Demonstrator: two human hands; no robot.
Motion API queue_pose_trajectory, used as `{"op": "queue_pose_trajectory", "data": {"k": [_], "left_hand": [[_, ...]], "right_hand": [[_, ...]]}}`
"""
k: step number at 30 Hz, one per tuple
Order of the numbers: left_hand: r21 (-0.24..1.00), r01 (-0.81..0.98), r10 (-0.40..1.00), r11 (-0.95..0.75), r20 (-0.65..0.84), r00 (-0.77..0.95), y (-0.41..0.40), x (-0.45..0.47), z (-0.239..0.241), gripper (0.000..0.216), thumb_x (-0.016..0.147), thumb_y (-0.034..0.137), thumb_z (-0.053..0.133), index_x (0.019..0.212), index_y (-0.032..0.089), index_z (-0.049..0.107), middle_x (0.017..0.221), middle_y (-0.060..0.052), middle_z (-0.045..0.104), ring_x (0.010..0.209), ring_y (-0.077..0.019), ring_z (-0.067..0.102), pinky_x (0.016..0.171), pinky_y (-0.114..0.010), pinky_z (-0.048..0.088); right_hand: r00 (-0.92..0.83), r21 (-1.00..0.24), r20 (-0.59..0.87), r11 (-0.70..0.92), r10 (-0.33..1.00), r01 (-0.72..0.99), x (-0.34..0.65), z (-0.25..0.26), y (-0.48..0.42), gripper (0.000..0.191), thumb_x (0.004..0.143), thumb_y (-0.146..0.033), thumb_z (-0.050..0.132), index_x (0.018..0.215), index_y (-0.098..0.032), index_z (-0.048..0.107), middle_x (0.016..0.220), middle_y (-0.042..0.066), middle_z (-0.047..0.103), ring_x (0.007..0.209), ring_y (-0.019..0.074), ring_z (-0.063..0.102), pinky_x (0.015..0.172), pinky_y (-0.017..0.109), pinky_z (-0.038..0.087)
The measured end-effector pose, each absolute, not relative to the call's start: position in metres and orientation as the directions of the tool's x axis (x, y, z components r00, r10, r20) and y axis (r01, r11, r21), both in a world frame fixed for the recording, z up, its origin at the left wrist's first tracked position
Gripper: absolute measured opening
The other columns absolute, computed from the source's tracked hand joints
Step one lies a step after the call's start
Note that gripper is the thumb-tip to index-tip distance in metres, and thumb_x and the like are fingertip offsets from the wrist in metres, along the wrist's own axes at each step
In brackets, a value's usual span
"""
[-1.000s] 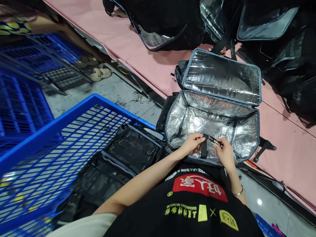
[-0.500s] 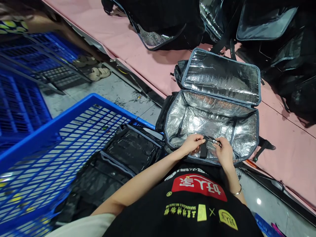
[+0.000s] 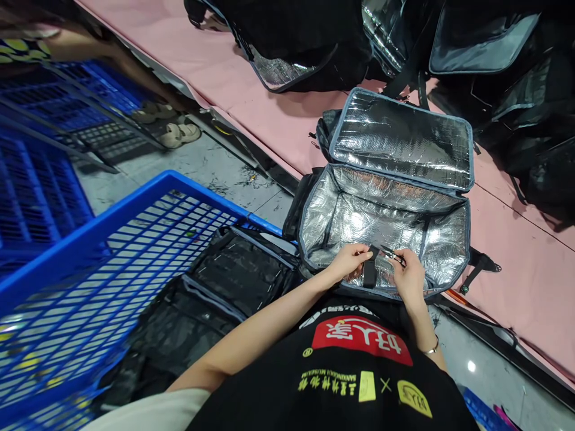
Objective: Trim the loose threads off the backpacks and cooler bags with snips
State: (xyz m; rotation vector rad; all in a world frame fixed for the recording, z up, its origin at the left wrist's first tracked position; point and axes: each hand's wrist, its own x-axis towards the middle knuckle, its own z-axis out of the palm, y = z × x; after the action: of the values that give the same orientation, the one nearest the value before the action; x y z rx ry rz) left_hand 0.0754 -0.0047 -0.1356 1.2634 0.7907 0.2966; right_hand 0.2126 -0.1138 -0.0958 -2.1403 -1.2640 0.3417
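An insulated bag (image 3: 381, 206) lies in front of me with its silver-lined lid (image 3: 402, 140) folded back. At its near edge my left hand (image 3: 348, 262) pinches a short black strap (image 3: 370, 272) that hangs over the silver inside. My right hand (image 3: 408, 276) grips small thread snips (image 3: 392, 255), their blades pointing left at the strap's upper end. A small gap shows between the blade tips and the strap. Both hands are over the bag's near side, close together.
The bag rests on a pink-covered table (image 3: 274, 126). More black bags (image 3: 305, 42) are heaped along the far side. On my left stands a blue plastic crate (image 3: 135, 203) holding dark bags (image 3: 242, 269). Beyond it, a person's shoes (image 3: 179, 134) show on the littered floor.
The snips have drawn back slightly to the right from the strap. My left hand keeps its pinch in nearly the same spot.
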Motion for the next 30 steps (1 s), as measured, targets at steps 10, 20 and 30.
{"op": "queue_pose_trajectory", "data": {"k": [10,20,30], "left_hand": [[0.933,0.214,0.641,0.289,-0.354,0.681,-0.006,0.076,-0.139,0.025,0.072,0.038,0.055,0.061,0.016,0.051,0.044,0.006,0.042,0.039,-0.0079,0.040,0.043,-0.019,0.030],[0.940,0.220,0.683,0.262,-0.341,0.646,-0.006,0.076,-0.150,0.020,0.072,0.034,0.053,0.077,0.016,0.062,0.055,0.004,0.052,0.042,-0.0075,0.044,0.043,-0.018,0.032],[0.940,0.222,0.672,0.257,-0.339,0.658,-0.006,0.076,-0.151,0.023,0.073,0.036,0.054,0.078,0.015,0.062,0.051,0.004,0.050,0.041,-0.0084,0.044,0.043,-0.019,0.033]], "right_hand": [[0.539,-0.665,-0.016,-0.412,0.842,0.624,0.213,-0.091,-0.115,0.014,0.078,-0.027,0.047,0.085,-0.020,0.057,0.083,0.005,0.061,0.077,0.0208,0.056,0.069,0.031,0.041],[0.498,-0.772,-0.164,-0.425,0.851,0.472,0.218,-0.096,-0.116,0.021,0.076,-0.035,0.051,0.088,-0.020,0.058,0.087,0.004,0.063,0.076,0.0193,0.057,0.071,0.030,0.042],[0.519,-0.805,-0.166,-0.419,0.839,0.419,0.219,-0.096,-0.115,0.020,0.075,-0.036,0.051,0.084,-0.019,0.057,0.081,0.003,0.064,0.072,0.0186,0.058,0.066,0.029,0.042]]}}
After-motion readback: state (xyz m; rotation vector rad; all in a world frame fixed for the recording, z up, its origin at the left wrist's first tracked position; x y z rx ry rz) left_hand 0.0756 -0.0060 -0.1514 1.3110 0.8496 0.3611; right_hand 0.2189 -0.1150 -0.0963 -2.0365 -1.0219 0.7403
